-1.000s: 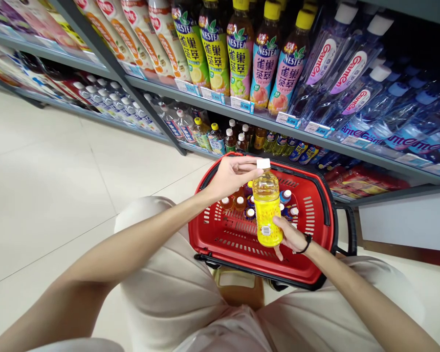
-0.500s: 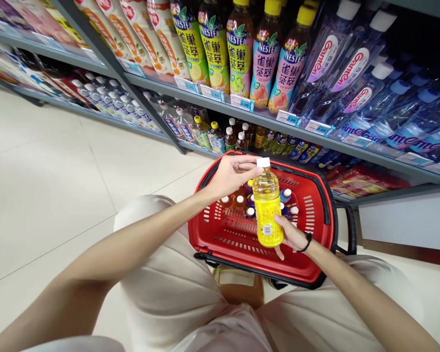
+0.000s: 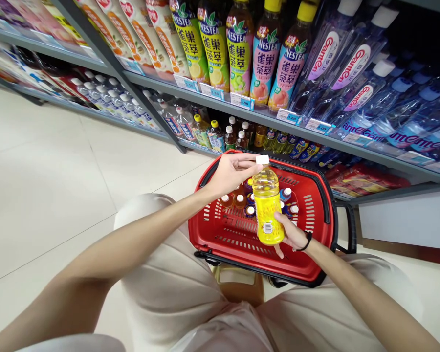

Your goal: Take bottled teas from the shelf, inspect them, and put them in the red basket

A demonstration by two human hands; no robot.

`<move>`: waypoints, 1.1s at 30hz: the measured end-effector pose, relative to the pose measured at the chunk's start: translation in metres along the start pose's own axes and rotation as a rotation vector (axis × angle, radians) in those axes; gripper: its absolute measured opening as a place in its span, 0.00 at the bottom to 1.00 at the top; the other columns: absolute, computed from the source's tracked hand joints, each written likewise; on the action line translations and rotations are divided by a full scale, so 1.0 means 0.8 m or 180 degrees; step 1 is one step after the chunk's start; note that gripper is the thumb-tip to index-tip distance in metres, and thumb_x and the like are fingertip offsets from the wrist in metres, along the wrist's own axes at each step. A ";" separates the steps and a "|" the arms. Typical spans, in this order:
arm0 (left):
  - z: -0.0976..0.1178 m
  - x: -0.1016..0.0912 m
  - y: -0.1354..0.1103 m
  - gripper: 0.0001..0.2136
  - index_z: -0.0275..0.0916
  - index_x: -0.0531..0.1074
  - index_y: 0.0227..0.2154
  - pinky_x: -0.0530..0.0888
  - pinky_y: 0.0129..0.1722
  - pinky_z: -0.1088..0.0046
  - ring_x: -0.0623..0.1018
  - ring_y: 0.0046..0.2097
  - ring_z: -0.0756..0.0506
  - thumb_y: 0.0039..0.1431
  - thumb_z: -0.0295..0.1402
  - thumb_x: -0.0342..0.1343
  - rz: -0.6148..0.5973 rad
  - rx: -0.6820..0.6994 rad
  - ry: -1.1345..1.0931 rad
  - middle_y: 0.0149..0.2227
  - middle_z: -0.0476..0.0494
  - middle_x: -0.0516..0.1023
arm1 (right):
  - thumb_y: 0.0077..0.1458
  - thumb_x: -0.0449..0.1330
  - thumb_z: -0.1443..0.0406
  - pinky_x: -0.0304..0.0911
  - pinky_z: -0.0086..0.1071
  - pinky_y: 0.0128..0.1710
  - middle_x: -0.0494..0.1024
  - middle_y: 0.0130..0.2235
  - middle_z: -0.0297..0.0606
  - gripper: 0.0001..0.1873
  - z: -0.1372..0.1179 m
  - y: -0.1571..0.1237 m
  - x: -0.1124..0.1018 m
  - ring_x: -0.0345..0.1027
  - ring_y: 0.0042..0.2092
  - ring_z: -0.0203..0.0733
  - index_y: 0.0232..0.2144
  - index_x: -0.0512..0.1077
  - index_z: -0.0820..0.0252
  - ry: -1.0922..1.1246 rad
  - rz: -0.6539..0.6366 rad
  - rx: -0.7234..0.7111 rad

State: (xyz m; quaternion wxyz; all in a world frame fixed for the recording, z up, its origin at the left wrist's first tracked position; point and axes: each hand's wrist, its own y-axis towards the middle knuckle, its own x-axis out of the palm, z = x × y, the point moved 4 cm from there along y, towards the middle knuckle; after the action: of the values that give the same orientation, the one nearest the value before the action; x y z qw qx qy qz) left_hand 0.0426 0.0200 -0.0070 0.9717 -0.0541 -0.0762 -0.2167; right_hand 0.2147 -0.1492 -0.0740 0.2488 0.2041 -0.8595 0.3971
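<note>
A drink bottle (image 3: pixel 267 195) with a yellow label and a white cap is held over the red shopping basket (image 3: pixel 220 244). My right hand (image 3: pixel 292 232), with a black band at the wrist, is wrapped around the lower part of the bottle, its thumb across the label. At the top, my left hand (image 3: pixel 234 171) has its thumb and fingers closed at the white cap. Several bottles with white caps (image 3: pixel 240 199) stand inside the basket beneath, partly hidden by the held bottle and my left hand.
Shelves with several rows of drinks rise in front: NESTEA bottles (image 3: pixel 238 54), clear water bottles (image 3: pixel 352 63) and small bottles on the low shelf (image 3: pixel 209 132). The basket's black handle (image 3: pixel 350 227) sticks out at right. Pale tiled floor (image 3: pixel 51 161) lies at left.
Almost nothing differs. The bottle and both hands have shifted up very slightly, with the same hold.
</note>
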 end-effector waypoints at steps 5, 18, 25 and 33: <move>-0.001 0.001 0.000 0.28 0.32 0.82 0.51 0.83 0.47 0.65 0.87 0.44 0.40 0.54 0.46 0.74 -0.0029 -0.0010 -0.0047 0.46 0.33 0.87 | 0.53 0.67 0.35 0.72 0.31 0.16 0.82 0.43 0.52 0.44 -0.002 0.001 0.004 0.77 0.32 0.45 0.53 0.71 0.65 -0.0095 0.0031 -0.0009; 0.003 0.001 -0.001 0.28 0.31 0.82 0.52 0.84 0.45 0.66 0.88 0.43 0.40 0.55 0.46 0.73 -0.0057 0.0060 0.0011 0.44 0.33 0.87 | 0.58 0.66 0.39 0.73 0.31 0.18 0.82 0.40 0.48 0.42 0.001 0.000 -0.004 0.79 0.36 0.48 0.59 0.65 0.64 -0.0064 0.0057 0.0011; 0.001 0.000 -0.001 0.27 0.32 0.81 0.52 0.84 0.46 0.64 0.87 0.44 0.40 0.55 0.45 0.73 -0.0056 0.0080 0.0018 0.45 0.34 0.87 | 0.59 0.66 0.40 0.74 0.32 0.18 0.81 0.40 0.47 0.40 0.001 0.000 -0.003 0.78 0.36 0.47 0.58 0.66 0.63 -0.0060 0.0074 -0.0032; 0.000 0.001 -0.001 0.26 0.32 0.81 0.52 0.83 0.45 0.67 0.87 0.43 0.42 0.56 0.44 0.73 -0.0105 0.0130 0.0018 0.44 0.34 0.87 | 0.57 0.67 0.39 0.75 0.33 0.18 0.81 0.45 0.50 0.40 0.002 0.000 -0.001 0.78 0.36 0.46 0.56 0.67 0.63 -0.0092 0.0041 -0.0053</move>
State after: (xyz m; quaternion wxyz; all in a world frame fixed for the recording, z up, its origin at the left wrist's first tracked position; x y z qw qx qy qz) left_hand 0.0429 0.0193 -0.0072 0.9691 -0.0324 -0.0789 -0.2313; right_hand 0.2149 -0.1498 -0.0755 0.2355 0.2023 -0.8676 0.3886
